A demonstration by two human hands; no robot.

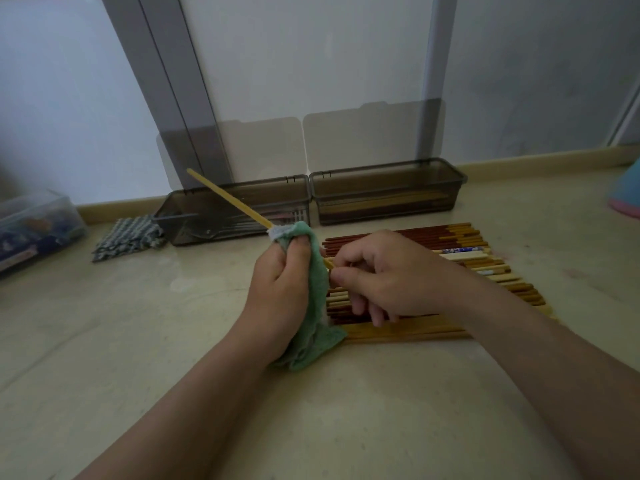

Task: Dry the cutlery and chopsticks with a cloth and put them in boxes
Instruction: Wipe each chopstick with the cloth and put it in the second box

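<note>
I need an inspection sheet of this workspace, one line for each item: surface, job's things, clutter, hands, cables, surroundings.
Surface: pale glossy stone floor, with a faint wet-looking patch left of the hands.
Job's things: green cloth wrapped around one light chopstick; row of chopsticks lying on the floor; left box open, holding cutlery; right box open, holding chopsticks.
Clutter: checked cloth beside the left box; clear container at far left; pink and blue object at the right edge.
Hands: left hand grips the cloth; right hand pinches the chopstick's near end.
Cables: nothing seen.
Surroundings: frosted sliding door with a grey frame.
</note>
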